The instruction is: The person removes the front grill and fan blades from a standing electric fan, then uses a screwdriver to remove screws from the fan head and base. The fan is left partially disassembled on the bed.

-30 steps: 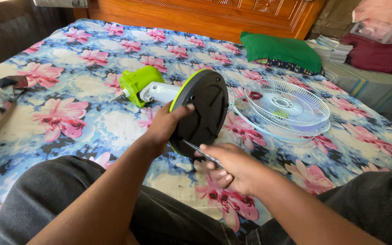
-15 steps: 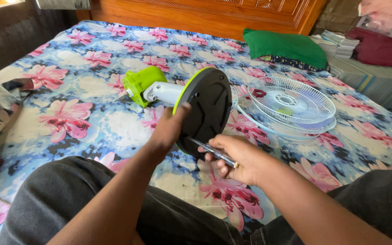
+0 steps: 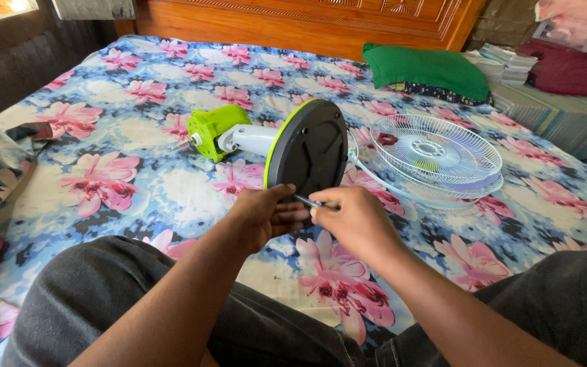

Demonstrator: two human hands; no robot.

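I watch both hands meet at the lower rim of the round black fan base (image 3: 307, 151), which lies tipped on its side on the floral bed (image 3: 103, 136). The left hand (image 3: 264, 216) has dropped from the rim and now pinches the thin metal screwdriver (image 3: 309, 201), also gripped by the closed right hand (image 3: 349, 221). Beyond the base lies the green motor housing (image 3: 210, 130); right of it, 1 white fan grille (image 3: 435, 158).

Round black fan base (image 3: 309, 149) with green rim stands on edge on the bedsheet; thin screwdriver (image 3: 307, 201) lies against its lower face
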